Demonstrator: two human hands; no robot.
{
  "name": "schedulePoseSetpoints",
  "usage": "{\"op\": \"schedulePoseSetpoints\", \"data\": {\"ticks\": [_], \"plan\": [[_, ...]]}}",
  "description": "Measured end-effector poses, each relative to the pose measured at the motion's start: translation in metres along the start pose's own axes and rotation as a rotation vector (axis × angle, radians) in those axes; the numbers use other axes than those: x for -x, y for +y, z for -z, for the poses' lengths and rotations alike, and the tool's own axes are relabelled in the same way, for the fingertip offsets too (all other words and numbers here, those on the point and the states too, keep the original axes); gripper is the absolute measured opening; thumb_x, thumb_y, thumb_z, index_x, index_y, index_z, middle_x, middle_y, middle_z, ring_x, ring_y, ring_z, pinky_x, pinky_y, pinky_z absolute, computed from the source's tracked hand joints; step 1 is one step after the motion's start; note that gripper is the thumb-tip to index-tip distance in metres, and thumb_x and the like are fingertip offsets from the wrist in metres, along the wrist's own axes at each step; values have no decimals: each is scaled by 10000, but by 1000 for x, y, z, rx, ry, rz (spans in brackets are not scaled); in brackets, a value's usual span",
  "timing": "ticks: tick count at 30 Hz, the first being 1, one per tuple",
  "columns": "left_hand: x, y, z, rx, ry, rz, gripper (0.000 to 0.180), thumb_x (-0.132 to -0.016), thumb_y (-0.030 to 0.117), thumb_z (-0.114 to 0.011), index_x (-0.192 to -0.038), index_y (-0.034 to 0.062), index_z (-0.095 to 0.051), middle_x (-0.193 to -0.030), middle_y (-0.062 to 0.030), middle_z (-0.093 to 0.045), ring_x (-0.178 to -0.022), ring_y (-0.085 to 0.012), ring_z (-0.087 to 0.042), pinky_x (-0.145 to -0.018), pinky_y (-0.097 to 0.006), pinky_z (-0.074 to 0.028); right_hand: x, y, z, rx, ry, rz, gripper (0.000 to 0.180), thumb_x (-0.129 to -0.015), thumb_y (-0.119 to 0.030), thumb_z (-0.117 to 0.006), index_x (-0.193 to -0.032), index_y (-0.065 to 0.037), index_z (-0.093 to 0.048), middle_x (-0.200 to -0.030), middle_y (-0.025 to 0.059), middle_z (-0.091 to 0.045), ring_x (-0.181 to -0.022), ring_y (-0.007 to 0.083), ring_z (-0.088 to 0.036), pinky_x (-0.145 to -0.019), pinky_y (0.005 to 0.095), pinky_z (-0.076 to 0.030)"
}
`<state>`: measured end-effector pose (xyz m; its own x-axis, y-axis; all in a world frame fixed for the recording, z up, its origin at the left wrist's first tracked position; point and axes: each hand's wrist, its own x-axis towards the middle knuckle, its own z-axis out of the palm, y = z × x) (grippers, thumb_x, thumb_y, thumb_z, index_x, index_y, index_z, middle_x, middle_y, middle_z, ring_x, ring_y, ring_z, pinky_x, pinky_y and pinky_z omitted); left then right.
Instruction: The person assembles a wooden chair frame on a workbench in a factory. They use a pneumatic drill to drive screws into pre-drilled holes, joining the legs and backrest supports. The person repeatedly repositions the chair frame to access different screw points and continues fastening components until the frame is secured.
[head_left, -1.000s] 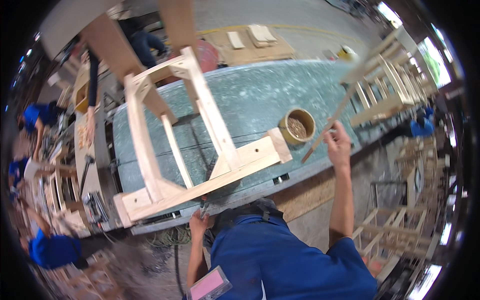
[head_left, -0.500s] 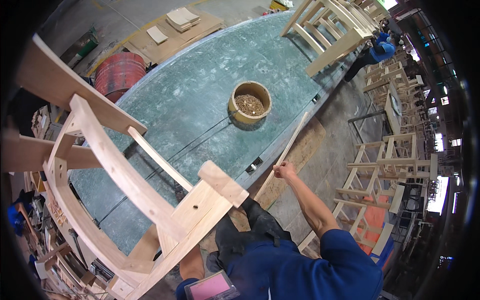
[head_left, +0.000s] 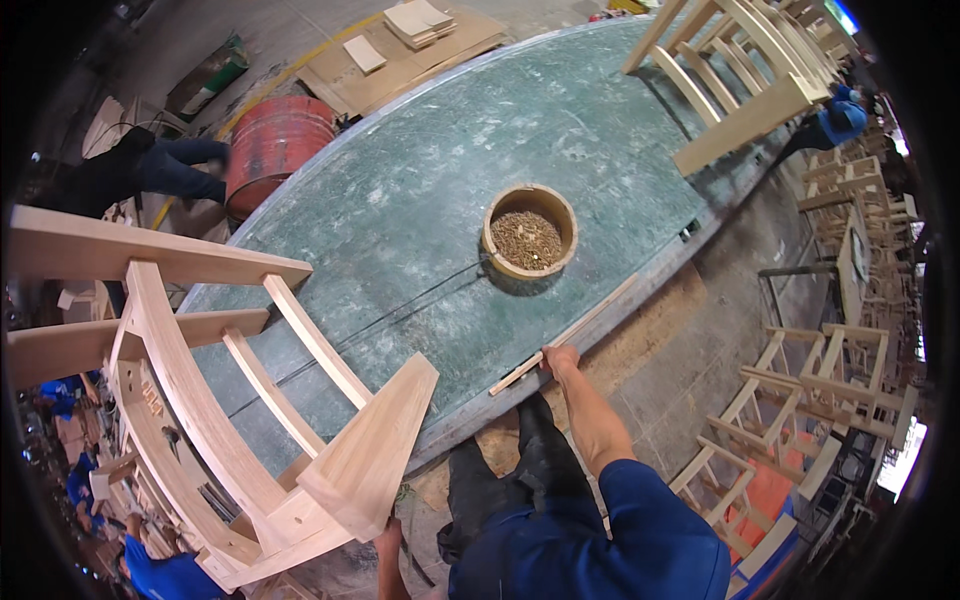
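Observation:
A long thin wooden strip [head_left: 516, 376] lies along the near edge of the green table, and my right hand [head_left: 562, 358] is closed around it close to its nearer end. To the left stands a pale wooden chair frame [head_left: 205, 385], with curved rails, slim crossbars and broad legs, partly over the table. My left hand [head_left: 388, 538] is at the underside of the frame's nearest leg. Wood hides its fingers, so its grip cannot be seen.
A round yellowish tub [head_left: 527, 268] of small brown pieces sits on the green table [head_left: 420, 190]. More chair frames [head_left: 745, 100] stand at its far right end. A red drum [head_left: 278, 150] is beyond the table. Co-workers [head_left: 845, 117] stand nearby; stacked frames [head_left: 830, 370] fill the right floor.
My right hand has brought the strip from above the floor beside the table onto the table's edge. The chair frame appears turned, its nearest leg now pointing more toward the table.

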<state>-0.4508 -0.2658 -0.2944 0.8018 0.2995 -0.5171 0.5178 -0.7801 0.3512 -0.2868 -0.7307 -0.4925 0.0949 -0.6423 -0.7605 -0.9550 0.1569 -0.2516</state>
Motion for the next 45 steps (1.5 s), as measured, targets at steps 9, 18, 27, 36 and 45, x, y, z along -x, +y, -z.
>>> {"op": "schedulePoseSetpoints", "data": {"ticks": [9, 18, 27, 36, 45], "plan": [[15, 32, 5, -120, -121, 162, 655, -693, 285, -737, -1271, 21, -579, -1063, -243, -683, -989, -392, -671, -828, -454, -518, 34, -157, 32, 92, 237, 1404, 362, -833, -107, -693, -1181, -28, -634, -1137, 202, -642, -1054, 402, -602, -922, 449, -486], [-2, 68, 11, -261, -94, 14, 552, -772, 287, -688, -1286, 101, -605, -1267, -183, -628, -1198, -353, -580, -992, -439, -466, -28, -226, -27, 982, 1, 1253, 654, -742, -106, -692, -1359, -61, -477, -1357, 326, -461, -1202, 483, -510, -995, 514, -457], [-1, 81, -10, -210, -82, 111, 514, -772, 215, -646, -1279, 129, -623, -1312, -157, -611, -1189, -339, -587, -976, -443, -494, -31, -239, -12, 893, -149, 1428, 311, -750, -85, -612, -1054, -24, -592, -885, 239, -669, -803, 405, -670, -720, 497, -540], [-12, 79, -31, -139, 95, 76, 535, -711, 222, -639, -1218, 50, -637, -1158, -218, -668, -1052, -362, -657, -877, -445, -543, -27, -251, 13, -139, -669, 253, 348, -980, -369, -441, -809, -96, -572, -537, 27, -434, -389, 158, -369, -374, 259, -318], [-11, 82, -37, 67, -38, 278, 547, -680, 251, -678, -1147, -31, -637, -974, -259, -697, -889, -363, -702, -743, -440, -572, -13, -239, 29, -560, -1054, 109, 209, -1020, -240, -485, -957, -72, -593, -730, 21, -588, -541, 113, -516, -451, 236, -440]]}}
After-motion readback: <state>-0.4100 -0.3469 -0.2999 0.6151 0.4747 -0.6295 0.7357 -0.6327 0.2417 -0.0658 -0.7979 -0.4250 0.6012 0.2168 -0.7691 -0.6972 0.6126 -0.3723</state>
